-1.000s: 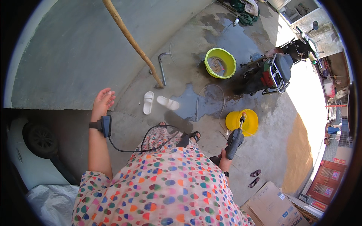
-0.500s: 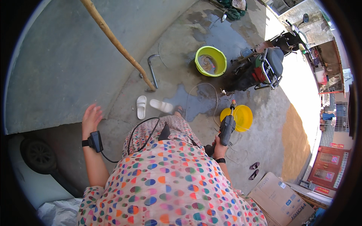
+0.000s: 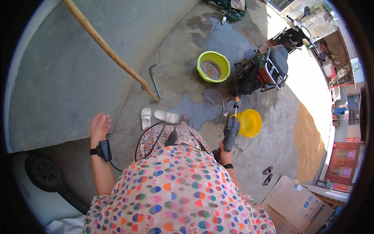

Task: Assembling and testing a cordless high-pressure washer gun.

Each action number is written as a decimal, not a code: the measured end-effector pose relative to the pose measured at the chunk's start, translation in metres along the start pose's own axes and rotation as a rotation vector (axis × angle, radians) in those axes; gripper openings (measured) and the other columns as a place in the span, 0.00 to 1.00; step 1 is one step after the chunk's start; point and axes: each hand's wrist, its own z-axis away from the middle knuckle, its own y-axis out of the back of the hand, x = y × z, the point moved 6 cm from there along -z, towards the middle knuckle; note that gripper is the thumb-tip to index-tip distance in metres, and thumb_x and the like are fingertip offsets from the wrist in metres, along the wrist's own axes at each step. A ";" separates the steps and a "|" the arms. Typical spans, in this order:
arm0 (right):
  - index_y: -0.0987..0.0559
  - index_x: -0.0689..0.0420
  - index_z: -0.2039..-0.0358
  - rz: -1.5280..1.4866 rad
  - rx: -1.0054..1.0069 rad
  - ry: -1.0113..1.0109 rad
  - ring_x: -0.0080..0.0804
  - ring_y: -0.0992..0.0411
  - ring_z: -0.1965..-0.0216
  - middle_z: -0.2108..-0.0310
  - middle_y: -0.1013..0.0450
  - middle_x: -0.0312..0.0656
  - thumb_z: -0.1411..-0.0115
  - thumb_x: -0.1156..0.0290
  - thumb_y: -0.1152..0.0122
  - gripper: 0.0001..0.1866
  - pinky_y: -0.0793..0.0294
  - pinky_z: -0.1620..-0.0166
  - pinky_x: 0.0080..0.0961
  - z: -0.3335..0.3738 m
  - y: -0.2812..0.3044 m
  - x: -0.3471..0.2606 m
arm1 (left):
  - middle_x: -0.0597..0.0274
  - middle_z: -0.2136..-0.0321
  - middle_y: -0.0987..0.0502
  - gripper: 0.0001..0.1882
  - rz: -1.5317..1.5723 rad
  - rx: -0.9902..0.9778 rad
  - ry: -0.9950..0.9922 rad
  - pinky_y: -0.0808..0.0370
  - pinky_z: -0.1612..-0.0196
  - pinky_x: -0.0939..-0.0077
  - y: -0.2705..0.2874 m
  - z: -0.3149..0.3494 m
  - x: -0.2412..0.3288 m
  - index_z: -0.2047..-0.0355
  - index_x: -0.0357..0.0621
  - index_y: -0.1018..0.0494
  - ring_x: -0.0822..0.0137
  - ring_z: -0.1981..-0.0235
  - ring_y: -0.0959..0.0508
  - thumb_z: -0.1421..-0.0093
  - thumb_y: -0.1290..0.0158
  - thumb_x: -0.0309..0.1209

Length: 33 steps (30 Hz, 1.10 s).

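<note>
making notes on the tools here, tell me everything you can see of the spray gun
The spray gun has a dark, plastic-looking body, a slim silvery barrel and a reddish-orange nozzle. The right hand grips its rear, hiding part of it. It is held up, nozzle pointing ahead toward the motorcycle, and overlaps the left side of the yellow bucket in view. Whether it is spraying is unclear.

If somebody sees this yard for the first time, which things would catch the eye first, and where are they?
Probably the yellow bucket, right of the picture's centre, and the lime-green basin farther ahead, both bright against grey, partly wet ground. Next, the dark spray gun in the right hand, its nozzle pointing ahead toward the motorbike at upper right. Then the colourfully spotted clothing filling the lower middle.
</note>
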 end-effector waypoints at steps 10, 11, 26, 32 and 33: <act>0.23 0.60 0.70 0.031 -0.031 -0.070 0.22 0.31 0.78 0.76 0.27 0.34 0.44 0.68 0.31 0.10 0.32 0.74 0.25 -0.016 -0.048 -0.038 | 0.61 0.54 0.23 0.19 0.000 0.065 0.026 0.24 0.57 0.77 0.025 -0.024 0.000 0.46 0.46 0.32 0.71 0.56 0.22 0.34 0.47 0.37; 0.23 0.60 0.70 0.036 -0.036 -0.070 0.22 0.31 0.78 0.76 0.27 0.34 0.44 0.68 0.31 0.10 0.32 0.74 0.25 -0.026 -0.059 -0.041 | 0.61 0.54 0.23 0.19 0.009 0.072 0.031 0.24 0.57 0.77 0.025 -0.038 0.002 0.46 0.46 0.32 0.71 0.56 0.22 0.34 0.47 0.37; 0.23 0.60 0.66 0.009 -0.004 -0.100 0.23 0.30 0.77 0.75 0.26 0.34 0.45 0.68 0.31 0.12 0.31 0.73 0.25 -0.052 -0.080 -0.047 | 0.61 0.54 0.23 0.18 0.018 0.047 0.070 0.24 0.57 0.77 -0.014 -0.068 0.035 0.46 0.46 0.32 0.70 0.56 0.22 0.34 0.46 0.37; 0.23 0.60 0.66 -0.047 0.015 -0.084 0.23 0.29 0.75 0.74 0.26 0.34 0.45 0.68 0.31 0.12 0.31 0.72 0.25 -0.051 -0.066 -0.026 | 0.60 0.54 0.23 0.18 0.039 -0.026 0.082 0.25 0.55 0.76 -0.036 -0.062 0.022 0.46 0.45 0.32 0.69 0.55 0.22 0.34 0.47 0.36; 0.23 0.60 0.65 -0.092 -0.014 -0.114 0.23 0.29 0.75 0.74 0.26 0.34 0.45 0.68 0.31 0.12 0.31 0.72 0.25 -0.040 -0.067 -0.018 | 0.60 0.54 0.23 0.18 0.020 -0.040 0.090 0.24 0.56 0.76 -0.038 -0.059 0.020 0.46 0.45 0.32 0.69 0.55 0.22 0.33 0.47 0.36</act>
